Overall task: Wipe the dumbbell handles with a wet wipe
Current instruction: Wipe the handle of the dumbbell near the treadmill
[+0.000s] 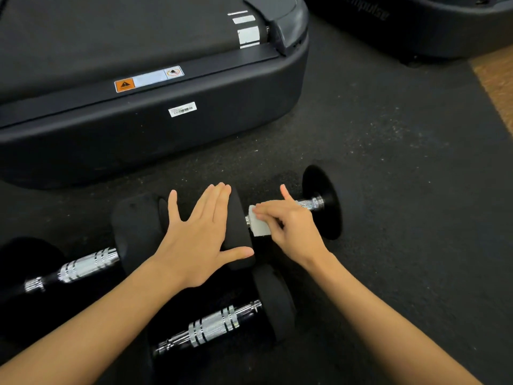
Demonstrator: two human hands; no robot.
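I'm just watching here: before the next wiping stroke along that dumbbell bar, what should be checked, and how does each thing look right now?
1. Wet wipe is on the handle: ok, wrapped at the end by the near weight plate.
2. Right hand grips the wipe: ok, fingers curled around it.
3. Left hand steadies the dumbbell: ok, flat on that plate.
4. Room to slide toward the far plate: ok, bare chrome shows.
5. Wipe still damp: cannot tell.
6. Other two dumbbell handles wiped: cannot tell.
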